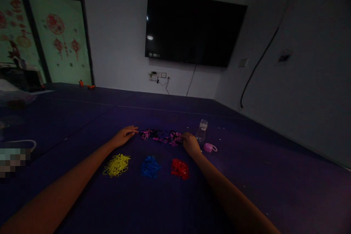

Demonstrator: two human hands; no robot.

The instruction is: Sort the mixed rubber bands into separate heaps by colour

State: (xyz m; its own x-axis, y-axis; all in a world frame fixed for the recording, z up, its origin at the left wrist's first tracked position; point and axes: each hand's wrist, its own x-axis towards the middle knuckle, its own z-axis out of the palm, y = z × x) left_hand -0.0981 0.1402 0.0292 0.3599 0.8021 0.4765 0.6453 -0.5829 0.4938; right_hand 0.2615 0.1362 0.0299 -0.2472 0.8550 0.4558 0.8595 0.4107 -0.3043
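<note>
A mixed pile of pink and black rubber bands (pixel 173 138) lies spread on the dark blue surface between my two hands. Fingers stretched out and apart, my left hand (pixel 125 135) rests at the pile's left end, its fingertips close to the bands. My right hand (pixel 190 142) is at the right end with its fingers curled down; what they pinch is hidden. Nearer to me lie three single-colour heaps: yellow rubber bands (pixel 117 165), blue rubber bands (pixel 150 167) and red rubber bands (pixel 180 168).
Just beyond my right hand is a clear bottle (pixel 202 131), with a pink cap with a loop (pixel 208 147) beside it. Small white bits dot the surface on the right. Plastic bags (pixel 15 95) lie at far left. A television (pixel 192 29) hangs on the back wall.
</note>
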